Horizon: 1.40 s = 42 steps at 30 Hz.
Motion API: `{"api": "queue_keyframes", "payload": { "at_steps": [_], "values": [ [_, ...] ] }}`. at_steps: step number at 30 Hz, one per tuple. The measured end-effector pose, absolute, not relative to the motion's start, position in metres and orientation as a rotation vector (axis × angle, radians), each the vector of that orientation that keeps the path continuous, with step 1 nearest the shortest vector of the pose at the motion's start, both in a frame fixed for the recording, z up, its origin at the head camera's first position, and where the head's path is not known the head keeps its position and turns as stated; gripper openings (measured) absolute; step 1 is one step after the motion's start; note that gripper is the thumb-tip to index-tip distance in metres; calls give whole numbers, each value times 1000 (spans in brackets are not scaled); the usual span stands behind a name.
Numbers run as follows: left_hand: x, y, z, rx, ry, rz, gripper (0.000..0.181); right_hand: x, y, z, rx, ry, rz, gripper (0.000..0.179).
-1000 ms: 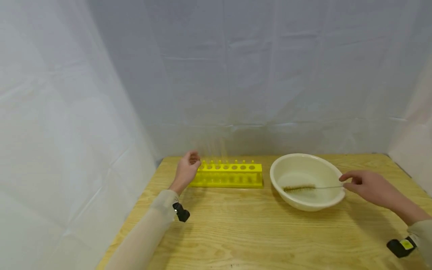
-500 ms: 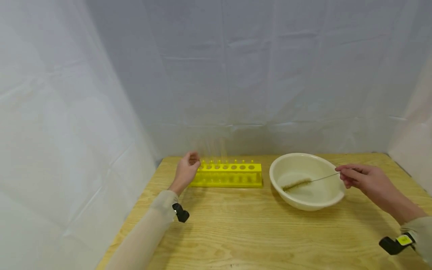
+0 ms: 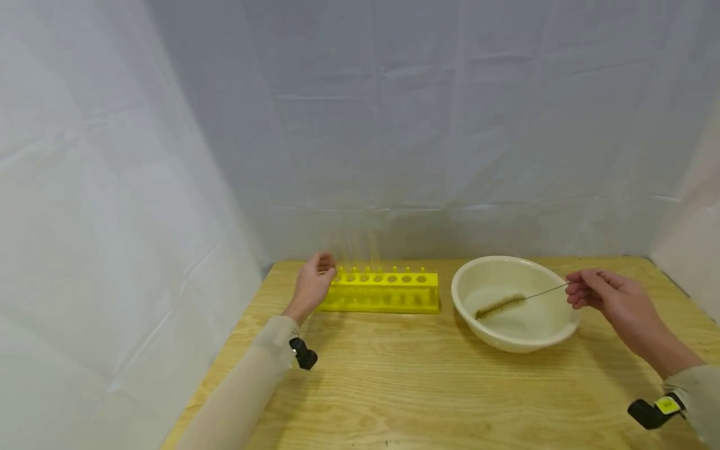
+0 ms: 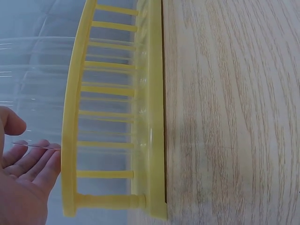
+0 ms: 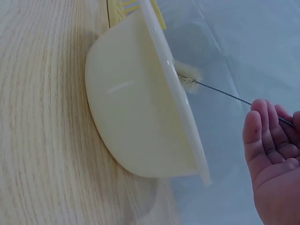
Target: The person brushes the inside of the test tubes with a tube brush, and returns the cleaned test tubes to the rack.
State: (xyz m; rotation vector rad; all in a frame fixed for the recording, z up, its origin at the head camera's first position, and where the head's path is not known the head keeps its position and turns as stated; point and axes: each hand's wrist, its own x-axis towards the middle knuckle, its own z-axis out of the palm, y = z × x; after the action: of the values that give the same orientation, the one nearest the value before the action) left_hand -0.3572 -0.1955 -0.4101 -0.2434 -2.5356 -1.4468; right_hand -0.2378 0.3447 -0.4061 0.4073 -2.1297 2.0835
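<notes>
In the head view my left hand point(image 3: 315, 281) is at the left end of a yellow test tube rack point(image 3: 388, 279). The left wrist view shows its thumb and curled fingers on either side of a clear test tube point(image 4: 40, 146), whose edge shows faintly across the fingertips. More clear tubes stand upright in the rack beside it. My right hand point(image 3: 613, 300) pinches the twisted wire handle of a test tube brush point(image 3: 500, 306). The brush slants down leftward, its tan bristles inside a cream basin point(image 3: 512, 345). In the right wrist view the bristles point(image 5: 188, 77) show above the rim.
The wooden table point(image 3: 394, 381) bears the rack at its back and the basin to the right. A white sheet point(image 3: 416, 156) hangs behind, with more white sheeting at both sides. A black wrist camera point(image 3: 304, 354) sits on the left sleeve, another on the right.
My right hand has turned and risen slightly, bringing the brush handle from nearly level to a slant above the basin. My left hand stays at the rack's end.
</notes>
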Motion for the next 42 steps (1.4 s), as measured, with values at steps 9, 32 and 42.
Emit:
{"api": "queue_keyframes", "payload": {
  "at_steps": [9, 32, 42],
  "values": [
    [-357, -194, -409, -263, -2531, -1421, 37, -234, 347, -398, 387, -2048, 2089, 30],
    [-359, -192, -403, -281, -2453, -1408, 37, -229, 348, -398, 378, -2006, 2009, 28],
    [-358, -189, -387, -311, -2300, -1383, 32, -230, 348, -399, 425, -1924, 2090, 24]
  ]
}}
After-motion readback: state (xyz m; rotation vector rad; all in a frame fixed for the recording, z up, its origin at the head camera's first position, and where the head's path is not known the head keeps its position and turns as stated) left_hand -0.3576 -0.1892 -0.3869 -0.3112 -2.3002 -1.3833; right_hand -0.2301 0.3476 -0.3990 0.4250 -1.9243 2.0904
